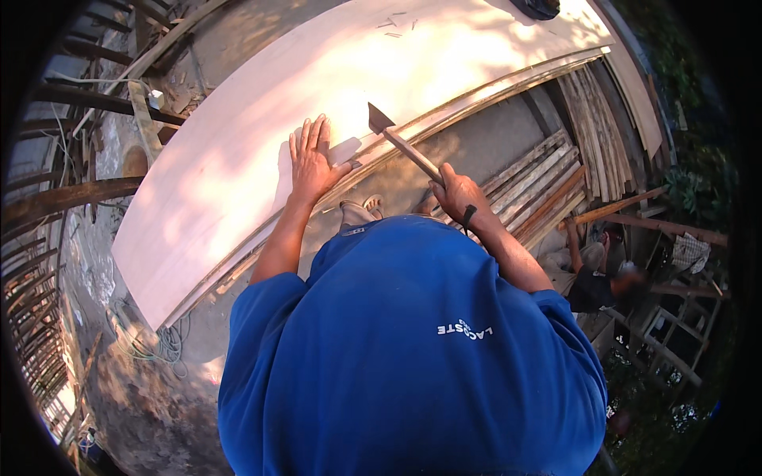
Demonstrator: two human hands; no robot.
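A large pale plywood sheet [194, 182] lies on a stack of sheets across the upper middle. My left hand [316, 166] rests flat near its front edge, fingers stretched out, with its shadow beside it. My right hand [459, 193] grips the wooden handle of an adze-like tool [409, 151] at the right. The tool's dark blade is over the sheet near the edge, to the right of my left hand; I cannot tell whether it touches the wood. My feet [371, 205] show just beyond my blue shirt, below the sheet's edge.
Stacked planks [524, 190] lie to the right, beside upright boards [595, 135]. A co-worker [591, 285] is low at the lower right near a wooden frame [671, 341]. Wooden ribs [79, 190] line the left, with coiled rope [163, 345] on the ground. A dark object [538, 8] sits on the sheet.
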